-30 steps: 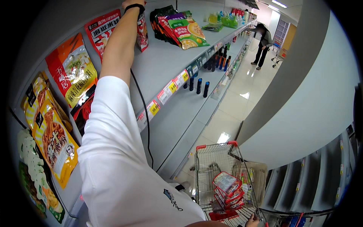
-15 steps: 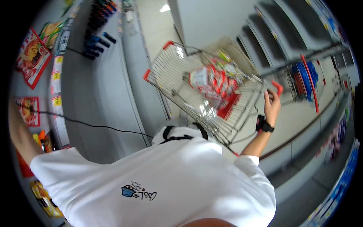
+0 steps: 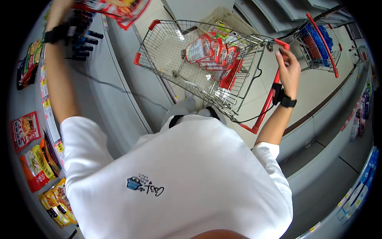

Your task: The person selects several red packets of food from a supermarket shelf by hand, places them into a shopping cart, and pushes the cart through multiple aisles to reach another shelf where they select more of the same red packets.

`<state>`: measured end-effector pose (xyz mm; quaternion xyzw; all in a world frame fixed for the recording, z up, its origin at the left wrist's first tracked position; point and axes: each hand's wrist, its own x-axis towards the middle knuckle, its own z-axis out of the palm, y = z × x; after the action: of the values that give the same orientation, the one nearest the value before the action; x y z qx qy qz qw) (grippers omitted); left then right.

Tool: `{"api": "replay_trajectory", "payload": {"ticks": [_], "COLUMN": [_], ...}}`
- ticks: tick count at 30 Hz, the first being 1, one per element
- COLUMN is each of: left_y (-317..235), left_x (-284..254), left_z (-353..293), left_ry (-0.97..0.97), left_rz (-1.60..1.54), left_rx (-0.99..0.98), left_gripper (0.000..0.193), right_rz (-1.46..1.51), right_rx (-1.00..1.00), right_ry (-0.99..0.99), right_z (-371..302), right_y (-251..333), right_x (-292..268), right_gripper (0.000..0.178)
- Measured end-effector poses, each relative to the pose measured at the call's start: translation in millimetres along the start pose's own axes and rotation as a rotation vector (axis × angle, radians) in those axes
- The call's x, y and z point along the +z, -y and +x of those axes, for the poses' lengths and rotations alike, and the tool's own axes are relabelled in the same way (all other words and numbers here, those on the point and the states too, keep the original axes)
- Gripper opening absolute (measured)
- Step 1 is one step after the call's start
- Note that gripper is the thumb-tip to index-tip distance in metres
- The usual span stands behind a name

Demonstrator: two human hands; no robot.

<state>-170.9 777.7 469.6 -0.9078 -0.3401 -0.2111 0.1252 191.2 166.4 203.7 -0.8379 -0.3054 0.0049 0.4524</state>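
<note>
My left hand [image 3: 63, 4] is at the top left edge, mostly cut off, with a red food packet [image 3: 119, 8] in its grasp. The packet is blurred and partly outside the picture. My right hand [image 3: 289, 71] is over the red handle [image 3: 267, 107] of a wire shopping cart [image 3: 159, 59]. Its fingers are loosely bent and apart; whether they touch the handle I cannot tell. Several red and white packets [image 3: 199, 49] lie in the cart. On the left shelf are another red packet [image 3: 26, 129] and yellow packets [image 3: 57, 201].
A second cart [image 3: 318, 46] holding a blue item stands at the far right. Behind my cart is a beige basket [image 3: 225, 18]. Grey shelves line both sides, with dark bottles [image 3: 81, 46] at left. A cable [image 3: 111, 84] hangs across the left shelf.
My left arm has swung from the left shelf up to the top edge, bringing the red food packet. In the picture, the cart has shifted up and left. My right hand stays near its handle.
</note>
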Motion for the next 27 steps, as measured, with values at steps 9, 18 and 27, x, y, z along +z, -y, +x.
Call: {"api": "replay_trajectory", "payload": {"ticks": [9,18,27], "left_y": [-244,-266,-332], "left_x": [247,366,480], "left_z": [-163,-222,-263], "left_ry": [0.293,0.571,0.599], "left_rz": [-0.266,-0.285,-0.433], "left_rx": [-0.18,-0.408,-0.567], "left_gripper": [0.027,0.026,0.022], "right_rz": [0.001,0.002,-0.16], "right_rx": [-0.023,0.099,0.053], "right_ry": [0.115,0.334,0.573], "right_z": [18,-28,-58], "right_y": [-48,-28,69], "right_x": [34,36,-8], "right_gripper": [0.04,0.033,0.027]}}
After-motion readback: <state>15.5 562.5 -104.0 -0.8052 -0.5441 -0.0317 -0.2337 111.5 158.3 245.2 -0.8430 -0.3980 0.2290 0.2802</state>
